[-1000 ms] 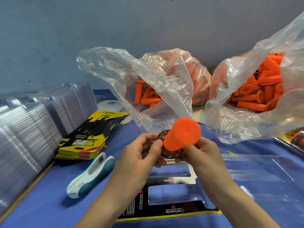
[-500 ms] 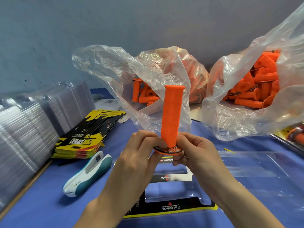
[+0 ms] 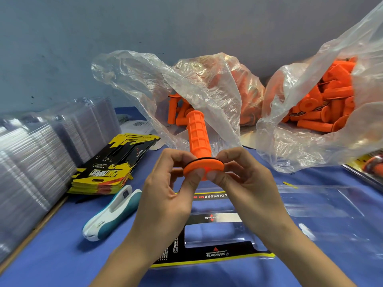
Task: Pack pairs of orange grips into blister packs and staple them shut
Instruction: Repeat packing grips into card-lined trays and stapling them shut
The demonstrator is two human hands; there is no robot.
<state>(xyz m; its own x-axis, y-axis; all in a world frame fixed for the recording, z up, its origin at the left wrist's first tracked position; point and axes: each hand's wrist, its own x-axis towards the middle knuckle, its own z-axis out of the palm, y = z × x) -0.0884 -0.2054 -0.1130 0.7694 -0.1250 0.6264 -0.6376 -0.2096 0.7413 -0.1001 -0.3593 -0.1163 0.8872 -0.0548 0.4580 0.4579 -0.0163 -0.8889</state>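
Head view: the left hand (image 3: 165, 195) and right hand (image 3: 244, 183) pinch, thumbs against fingertips, the flange of a ribbed orange rubber grip (image 3: 198, 137), its shaft pointing to twelve o'clock. This is probably the loading step: next, lay it into the clear plastic blister pack (image 3: 215, 235) at six o'clock.

The grip (image 3: 198, 139) is orange with a waffle-patterned barrel. It stands nearly upright, flange down, and the left hand (image 3: 170, 191) and right hand (image 3: 244, 183) pinch it at the flange. Below it a clear pack (image 3: 215, 241) lies open and flat. Loose grips (image 3: 323, 104) are heaped behind it and to its right. The stapler (image 3: 112, 212) lies lower left, with stacked packs (image 3: 31, 154) farther left.
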